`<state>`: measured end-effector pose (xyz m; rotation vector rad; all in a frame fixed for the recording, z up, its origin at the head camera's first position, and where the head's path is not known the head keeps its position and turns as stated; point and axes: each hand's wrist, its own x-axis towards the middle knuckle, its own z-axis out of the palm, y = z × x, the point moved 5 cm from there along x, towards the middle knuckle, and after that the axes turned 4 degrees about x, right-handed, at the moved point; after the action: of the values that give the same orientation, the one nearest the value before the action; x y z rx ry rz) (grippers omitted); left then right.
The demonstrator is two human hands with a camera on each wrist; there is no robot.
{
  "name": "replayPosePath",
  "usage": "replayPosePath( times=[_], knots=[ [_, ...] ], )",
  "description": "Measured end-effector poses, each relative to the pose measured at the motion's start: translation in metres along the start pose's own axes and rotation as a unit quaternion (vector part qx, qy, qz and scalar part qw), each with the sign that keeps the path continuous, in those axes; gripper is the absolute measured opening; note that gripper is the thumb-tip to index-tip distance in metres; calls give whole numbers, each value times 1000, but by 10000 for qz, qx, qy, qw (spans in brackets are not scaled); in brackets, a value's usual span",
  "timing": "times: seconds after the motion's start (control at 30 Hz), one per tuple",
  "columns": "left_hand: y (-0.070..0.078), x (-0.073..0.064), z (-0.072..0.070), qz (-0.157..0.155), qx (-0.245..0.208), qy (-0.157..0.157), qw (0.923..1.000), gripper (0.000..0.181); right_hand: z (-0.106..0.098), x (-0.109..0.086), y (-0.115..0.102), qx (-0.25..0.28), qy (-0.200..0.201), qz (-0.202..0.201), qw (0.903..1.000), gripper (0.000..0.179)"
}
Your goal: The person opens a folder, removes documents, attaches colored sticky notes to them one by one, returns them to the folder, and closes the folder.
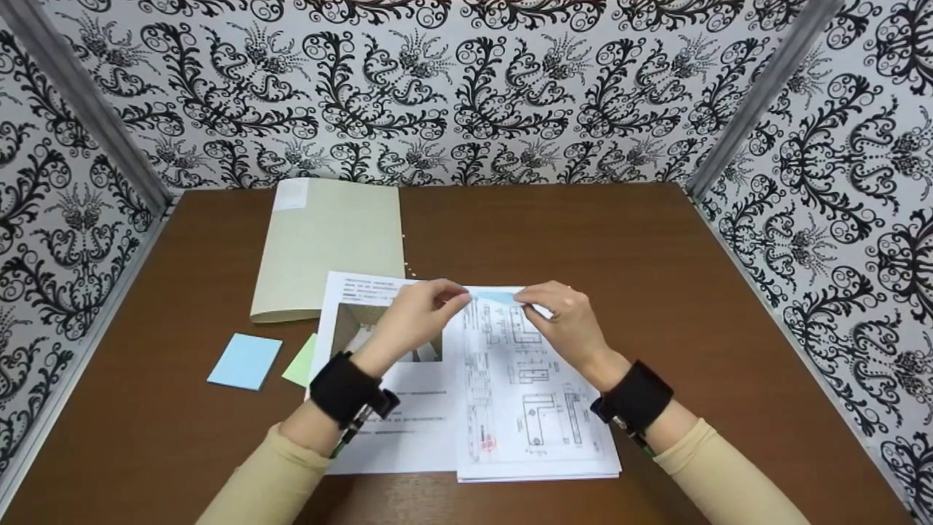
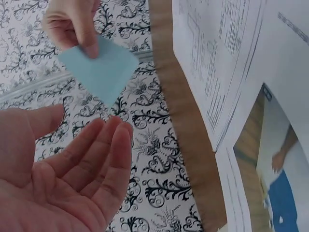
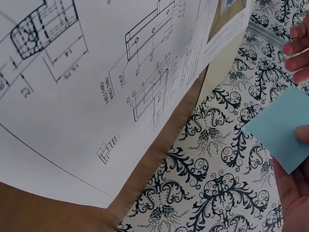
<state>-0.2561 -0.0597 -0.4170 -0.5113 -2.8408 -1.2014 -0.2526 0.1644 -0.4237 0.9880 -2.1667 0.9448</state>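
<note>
A light blue sticky note hangs in the air above the printed sheets. My right hand pinches it along one edge between thumb and fingers, as the right wrist view also shows with the thumb flat on the paper. My left hand is held close by on the other side, its fingers loosely bent and apart from the thumb, just short of the note's nearest corner. Beneath both hands lies a stack of sheets with technical drawings, beside a page with a printed photo.
A beige folder lies behind the pages on the brown table. To the left are a blue sticky pad and a green sticky note, partly covered by the page. Patterned walls enclose the back and sides.
</note>
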Motion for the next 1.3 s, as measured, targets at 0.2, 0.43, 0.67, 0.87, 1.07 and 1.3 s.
replayPosePath(
  times=[0.2,0.43,0.67,0.87,1.07,1.3],
  knots=[
    [1,12,10,-116,-28,-133,9998,28,5,0,-12,-428,-69,-783,9960,31],
    [3,21,15,95,-143,-260,9995,16,11,-3,-21,-785,-170,-1473,9858,25],
    [1,25,16,44,-16,-133,9999,7,16,-8,-20,-779,-361,-1863,9787,27],
    [3,26,17,38,61,-89,9999,6,13,-6,-15,-731,-645,-1836,9781,32],
    [8,29,21,247,149,-84,9995,6,6,-1,3,-631,-714,-870,9916,36],
    [13,32,32,383,153,-368,9985,7,12,-5,23,-183,-1396,622,9881,26]
  ],
)
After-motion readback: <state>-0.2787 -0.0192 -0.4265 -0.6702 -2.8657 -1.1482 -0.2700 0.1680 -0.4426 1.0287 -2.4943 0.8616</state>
